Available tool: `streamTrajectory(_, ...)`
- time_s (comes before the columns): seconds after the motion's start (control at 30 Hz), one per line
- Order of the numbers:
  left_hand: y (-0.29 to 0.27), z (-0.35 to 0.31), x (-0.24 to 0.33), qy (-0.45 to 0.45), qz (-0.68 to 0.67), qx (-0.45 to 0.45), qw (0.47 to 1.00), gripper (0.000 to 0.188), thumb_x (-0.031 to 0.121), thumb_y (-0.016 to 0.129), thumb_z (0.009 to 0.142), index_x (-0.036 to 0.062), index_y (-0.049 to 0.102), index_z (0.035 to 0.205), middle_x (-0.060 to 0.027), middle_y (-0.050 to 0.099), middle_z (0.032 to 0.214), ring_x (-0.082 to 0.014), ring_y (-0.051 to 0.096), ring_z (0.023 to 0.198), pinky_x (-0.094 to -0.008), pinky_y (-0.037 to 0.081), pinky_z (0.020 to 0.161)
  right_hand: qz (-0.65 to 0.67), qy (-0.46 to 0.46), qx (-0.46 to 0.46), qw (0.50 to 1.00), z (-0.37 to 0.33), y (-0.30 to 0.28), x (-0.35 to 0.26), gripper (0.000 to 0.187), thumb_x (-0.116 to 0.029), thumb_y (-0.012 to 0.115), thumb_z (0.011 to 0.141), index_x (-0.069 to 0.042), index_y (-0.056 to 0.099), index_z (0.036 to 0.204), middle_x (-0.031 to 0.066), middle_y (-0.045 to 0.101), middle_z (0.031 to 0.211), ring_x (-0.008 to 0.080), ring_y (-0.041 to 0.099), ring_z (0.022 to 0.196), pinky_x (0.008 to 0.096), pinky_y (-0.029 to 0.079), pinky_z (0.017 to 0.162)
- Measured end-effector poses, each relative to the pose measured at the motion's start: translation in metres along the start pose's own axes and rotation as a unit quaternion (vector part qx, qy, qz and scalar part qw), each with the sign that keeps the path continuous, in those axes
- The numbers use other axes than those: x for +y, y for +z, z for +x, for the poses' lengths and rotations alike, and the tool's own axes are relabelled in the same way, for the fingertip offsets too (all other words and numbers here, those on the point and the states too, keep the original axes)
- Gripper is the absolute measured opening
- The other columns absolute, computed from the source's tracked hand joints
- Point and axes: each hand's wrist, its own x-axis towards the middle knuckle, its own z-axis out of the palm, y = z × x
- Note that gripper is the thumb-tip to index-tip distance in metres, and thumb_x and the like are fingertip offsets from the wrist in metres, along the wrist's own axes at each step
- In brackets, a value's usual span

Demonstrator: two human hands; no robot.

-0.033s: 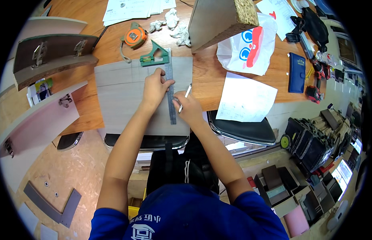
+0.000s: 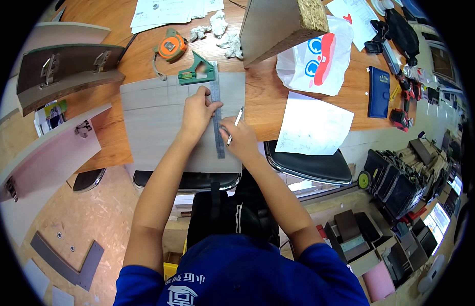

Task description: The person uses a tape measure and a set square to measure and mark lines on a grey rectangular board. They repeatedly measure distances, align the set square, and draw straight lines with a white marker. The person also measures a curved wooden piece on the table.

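A grey board [image 2: 155,127] lies on the wooden table, with faint lines drawn across its upper part. Along its right side rests a combination square [image 2: 219,143], its green head [image 2: 192,76] against the board's far edge and its steel blade pointing toward me. My left hand [image 2: 196,115] is closed at the blade's left edge, thumb and fingers pressing on the steel. On the other side, my right hand [image 2: 241,136] grips a white pen [image 2: 236,122] in a writing hold. Its fingertips are close to the blade, and its lower tip points down at the board.
An orange tape measure [image 2: 171,46], crumpled tissues [image 2: 229,45] and a thick upright chipboard panel [image 2: 273,30] stand beyond the board. To the right lie a paper sheet [image 2: 316,125], a plastic bag [image 2: 298,71] and a blue notebook [image 2: 379,92]. Hinged panels [image 2: 69,71] are at left.
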Motion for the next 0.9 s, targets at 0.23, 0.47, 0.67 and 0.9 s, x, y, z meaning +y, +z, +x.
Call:
streamTrajectory(0.23, -0.005, -0.004, -0.005, 0.068, 0.067, -0.013, 0.995, 0.049, 0.015, 0.085, 0.076, -0.0049, 0.060, 0.114, -0.0136, 0.066, 0.070, -0.0228, 0.067, 0.061, -0.0332, 0.052, 0.058, -0.015, -0.055, -0.037, 0.998, -0.014, -0.002, 0.004, 0.024, -0.004, 0.071, 0.080, -0.006, 0.066, 0.103, 0.0092, 0.066, 0.113, 0.0326, 0.062, 0.098, 0.0431, 0.052, 0.082)
streamTrajectory(0.47, -0.008, 0.015, 0.002, 0.073, 0.087, -0.011, 0.993, 0.055, 0.017, 0.086, 0.076, -0.0035, 0.059, 0.118, -0.0154, 0.067, 0.071, -0.0257, 0.066, 0.062, -0.0352, 0.051, 0.060, 0.006, -0.039, -0.030, 0.999, -0.012, -0.003, 0.004, 0.025, -0.003, 0.072, 0.079, -0.005, 0.066, 0.103, 0.0102, 0.064, 0.116, 0.0322, 0.062, 0.102, 0.0423, 0.052, 0.083)
streamTrajectory(0.67, -0.011, 0.024, 0.004, 0.058, 0.105, -0.011, 0.993, 0.053, 0.026, 0.085, 0.075, 0.0026, 0.061, 0.117, -0.0161, 0.069, 0.074, -0.0358, 0.069, 0.071, -0.0441, 0.052, 0.063, 0.000, -0.026, -0.041, 0.999, -0.012, -0.002, 0.001, 0.030, -0.002, 0.072, 0.079, -0.007, 0.065, 0.108, 0.0121, 0.063, 0.126, 0.0356, 0.062, 0.104, 0.0439, 0.052, 0.087)
streamTrajectory(0.9, -0.019, 0.023, 0.024, 0.115, 0.250, 0.008, 0.961, 0.056, 0.031, 0.084, 0.075, 0.0095, 0.061, 0.121, -0.0184, 0.062, 0.125, -0.0342, 0.062, 0.113, -0.0453, 0.053, 0.087, -0.107, -0.061, -0.089, 0.988, -0.018, -0.003, 0.005, 0.033, -0.009, 0.074, 0.080, -0.012, 0.068, 0.112, 0.0046, 0.057, 0.141, 0.0363, 0.046, 0.131, 0.0575, 0.037, 0.106)
